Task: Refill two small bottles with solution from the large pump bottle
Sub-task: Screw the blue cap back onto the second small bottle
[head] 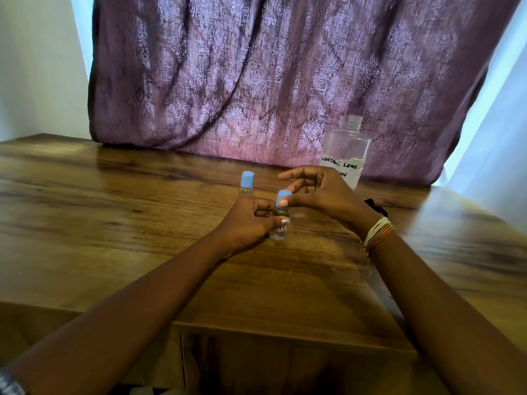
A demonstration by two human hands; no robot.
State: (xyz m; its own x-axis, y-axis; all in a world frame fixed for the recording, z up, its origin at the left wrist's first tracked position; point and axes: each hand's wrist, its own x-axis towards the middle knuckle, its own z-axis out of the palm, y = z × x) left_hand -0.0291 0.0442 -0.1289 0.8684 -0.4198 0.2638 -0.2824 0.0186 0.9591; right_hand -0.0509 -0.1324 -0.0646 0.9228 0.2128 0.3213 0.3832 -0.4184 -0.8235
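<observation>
The left hand [251, 220] steadies the near small bottle [280, 223] upright on the desk [114, 223], its fingers wrapped around the body. The right hand [319, 195] pinches the blue cap [283, 196] with thumb and fingertip, the other fingers spread. Turning the cap works best with the bottle kept upright and pressed down. The far small bottle [247, 185] stands capped just behind. The large bottle [346, 151], pump off and neck open, looks nearly empty.
</observation>
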